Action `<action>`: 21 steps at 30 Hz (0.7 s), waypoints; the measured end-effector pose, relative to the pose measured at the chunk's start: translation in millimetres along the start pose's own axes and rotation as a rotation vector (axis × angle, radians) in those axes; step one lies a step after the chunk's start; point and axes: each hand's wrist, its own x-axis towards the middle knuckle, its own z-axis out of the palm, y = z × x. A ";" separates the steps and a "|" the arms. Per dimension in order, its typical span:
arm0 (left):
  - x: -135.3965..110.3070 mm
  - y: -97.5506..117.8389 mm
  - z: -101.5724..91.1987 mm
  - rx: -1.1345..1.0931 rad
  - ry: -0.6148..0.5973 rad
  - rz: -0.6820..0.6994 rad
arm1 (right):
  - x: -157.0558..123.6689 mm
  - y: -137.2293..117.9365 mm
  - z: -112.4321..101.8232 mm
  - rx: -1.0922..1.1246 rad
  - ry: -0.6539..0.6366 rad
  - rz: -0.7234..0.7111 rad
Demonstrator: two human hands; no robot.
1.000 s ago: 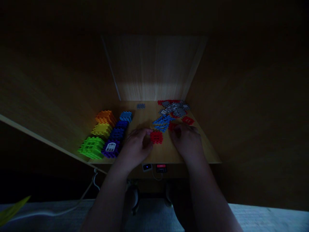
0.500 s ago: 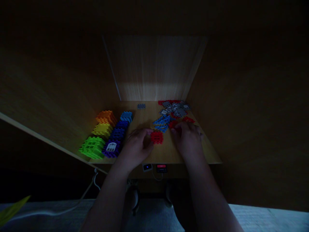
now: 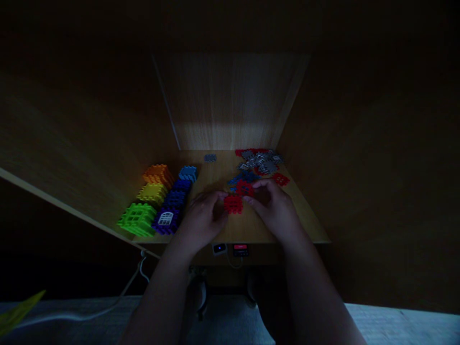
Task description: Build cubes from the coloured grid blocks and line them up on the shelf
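Note:
My left hand grips the left edge of a red square building tile with notched edges, close above the shelf. Between the thumb and finger of my right hand is a second red tile, which has openings in its middle. This second tile is tilted behind the upper right edge of the first; whether the two touch I cannot tell. Blue pieces lie just beyond it, partly covered. A loose red tile rests to the right of my right hand.
Grey, white and red pieces form a heap at the back right. Along the left stand stacks of green, yellow, orange, purple and blue tiles. A grey tile lies by the back panel. Wooden walls enclose both sides.
My right hand has lifted a red tile from beside the blue pieces and brought it left, up to the one in my left hand. The left hand has stayed in place.

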 end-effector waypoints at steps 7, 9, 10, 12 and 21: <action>-0.4 -3.5 1.7 -0.028 -0.016 0.006 | -3.5 2.1 3.0 0.083 -0.195 -0.075; -0.8 -5.2 2.2 -0.045 -0.014 0.008 | -3.3 1.5 3.2 0.072 -0.215 -0.086; -1.1 -5.8 2.4 -0.050 -0.010 0.005 | -3.2 0.8 3.1 0.066 -0.223 -0.089; -1.6 -6.4 2.8 -0.056 -0.004 0.001 | -3.1 -1.0 2.6 0.052 -0.237 -0.093; -1.5 -7.4 4.2 -0.033 -0.005 -0.005 | -3.8 0.1 4.4 -0.021 -0.254 -0.165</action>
